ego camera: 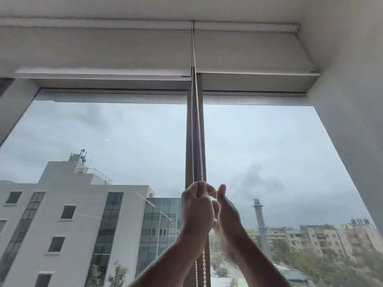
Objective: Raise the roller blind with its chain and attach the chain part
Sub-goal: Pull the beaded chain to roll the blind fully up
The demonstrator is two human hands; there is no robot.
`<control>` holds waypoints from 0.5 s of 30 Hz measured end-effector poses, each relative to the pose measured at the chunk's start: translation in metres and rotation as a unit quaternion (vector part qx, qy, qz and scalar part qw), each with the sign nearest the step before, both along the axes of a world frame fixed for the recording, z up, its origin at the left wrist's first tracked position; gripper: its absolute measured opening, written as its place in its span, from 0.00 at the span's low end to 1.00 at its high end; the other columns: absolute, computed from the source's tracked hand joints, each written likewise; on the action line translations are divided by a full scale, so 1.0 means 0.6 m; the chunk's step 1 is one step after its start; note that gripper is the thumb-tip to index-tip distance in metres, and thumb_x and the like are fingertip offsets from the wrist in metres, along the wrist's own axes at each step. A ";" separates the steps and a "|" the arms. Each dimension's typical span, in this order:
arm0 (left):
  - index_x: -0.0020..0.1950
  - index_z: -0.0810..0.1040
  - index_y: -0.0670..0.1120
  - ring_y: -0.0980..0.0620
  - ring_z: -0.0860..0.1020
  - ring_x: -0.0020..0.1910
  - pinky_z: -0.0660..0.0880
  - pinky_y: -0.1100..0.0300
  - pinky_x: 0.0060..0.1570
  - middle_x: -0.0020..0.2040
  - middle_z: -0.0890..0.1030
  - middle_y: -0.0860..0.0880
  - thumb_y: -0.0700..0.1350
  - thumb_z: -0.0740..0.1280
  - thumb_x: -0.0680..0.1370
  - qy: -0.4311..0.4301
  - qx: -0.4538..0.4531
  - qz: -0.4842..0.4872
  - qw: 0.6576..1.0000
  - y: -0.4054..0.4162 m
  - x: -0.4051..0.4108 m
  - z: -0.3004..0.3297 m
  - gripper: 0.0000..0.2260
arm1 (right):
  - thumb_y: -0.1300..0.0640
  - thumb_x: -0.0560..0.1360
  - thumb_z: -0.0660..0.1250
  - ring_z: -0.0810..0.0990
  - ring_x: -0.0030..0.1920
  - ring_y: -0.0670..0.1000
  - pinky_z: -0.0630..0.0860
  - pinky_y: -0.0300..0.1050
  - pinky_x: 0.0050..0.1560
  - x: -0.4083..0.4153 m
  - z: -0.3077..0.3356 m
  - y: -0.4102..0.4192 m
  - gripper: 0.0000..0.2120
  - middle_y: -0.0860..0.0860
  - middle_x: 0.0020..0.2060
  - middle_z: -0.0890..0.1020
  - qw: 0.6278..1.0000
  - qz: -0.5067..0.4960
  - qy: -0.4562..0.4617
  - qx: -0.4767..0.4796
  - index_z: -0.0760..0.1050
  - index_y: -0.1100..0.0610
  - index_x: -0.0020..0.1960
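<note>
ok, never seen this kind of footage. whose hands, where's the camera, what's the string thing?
There is no machine here. One wide-angle camera sits on a person's head, tilted up at a window, so the two bare arms rising from the bottom edge are the wearer's own. The left hand is closed in a fist around a white bead chain. That chain runs as two strands up the dark window post to the top of the roller blinds and hangs on below the fist. The right hand is beside it, fingers loosely open near the chain; I cannot tell whether it touches it. The right blind and the left blind are both rolled nearly to the top. Buildings and grey sky lie outside.
</note>
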State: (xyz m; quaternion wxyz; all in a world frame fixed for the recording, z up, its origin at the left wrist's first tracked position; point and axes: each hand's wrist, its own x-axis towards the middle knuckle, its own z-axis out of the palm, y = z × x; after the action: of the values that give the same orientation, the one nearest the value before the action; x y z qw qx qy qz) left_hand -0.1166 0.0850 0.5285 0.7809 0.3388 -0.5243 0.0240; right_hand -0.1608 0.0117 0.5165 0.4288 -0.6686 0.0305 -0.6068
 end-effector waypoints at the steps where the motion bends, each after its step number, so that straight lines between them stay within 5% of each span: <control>1: 0.38 0.78 0.42 0.53 0.79 0.30 0.74 0.62 0.28 0.32 0.81 0.47 0.39 0.57 0.82 -0.006 -0.004 0.006 1.000 -0.003 0.004 -0.015 0.16 | 0.41 0.82 0.52 0.85 0.43 0.48 0.78 0.49 0.49 -0.005 0.016 0.004 0.24 0.52 0.43 0.87 1.000 -0.006 0.010 0.001 0.80 0.54 0.56; 3: 0.37 0.80 0.42 0.61 0.75 0.29 0.69 0.71 0.29 0.33 0.82 0.50 0.37 0.58 0.81 -0.026 -0.017 0.043 0.999 -0.015 0.017 -0.039 0.16 | 0.45 0.82 0.55 0.81 0.37 0.49 0.75 0.45 0.43 -0.007 0.050 0.019 0.20 0.52 0.37 0.82 1.000 -0.024 0.008 0.002 0.78 0.58 0.54; 8: 0.36 0.79 0.47 0.58 0.69 0.27 0.64 0.64 0.30 0.25 0.75 0.55 0.40 0.61 0.81 -0.027 -0.017 0.071 0.997 -0.034 0.029 -0.068 0.15 | 0.50 0.84 0.54 0.75 0.31 0.52 0.76 0.46 0.35 0.007 0.142 0.065 0.18 0.56 0.33 0.77 0.999 -0.012 -0.023 0.036 0.74 0.63 0.49; 12: 0.32 0.77 0.52 0.57 0.64 0.24 0.60 0.59 0.29 0.20 0.70 0.57 0.41 0.60 0.82 -0.035 -0.020 0.044 0.998 -0.023 0.018 -0.063 0.19 | 0.56 0.83 0.51 0.61 0.19 0.45 0.57 0.36 0.18 0.027 0.184 0.095 0.19 0.50 0.26 0.65 0.993 -0.019 -0.077 0.090 0.75 0.60 0.40; 15: 0.27 0.73 0.55 0.57 0.60 0.24 0.57 0.60 0.27 0.21 0.66 0.55 0.41 0.59 0.82 -0.058 -0.024 0.028 0.998 -0.015 0.023 -0.061 0.23 | 0.54 0.82 0.54 0.60 0.20 0.48 0.58 0.36 0.19 0.039 0.178 0.100 0.21 0.49 0.25 0.64 0.986 -0.079 -0.133 0.061 0.77 0.55 0.35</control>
State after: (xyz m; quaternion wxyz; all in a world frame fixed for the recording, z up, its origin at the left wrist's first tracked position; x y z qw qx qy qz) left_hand -0.1030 0.0760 0.4917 0.7559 0.3330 -0.5582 0.0780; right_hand -0.1373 0.0716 0.6235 0.4194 -0.5503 0.0631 -0.7193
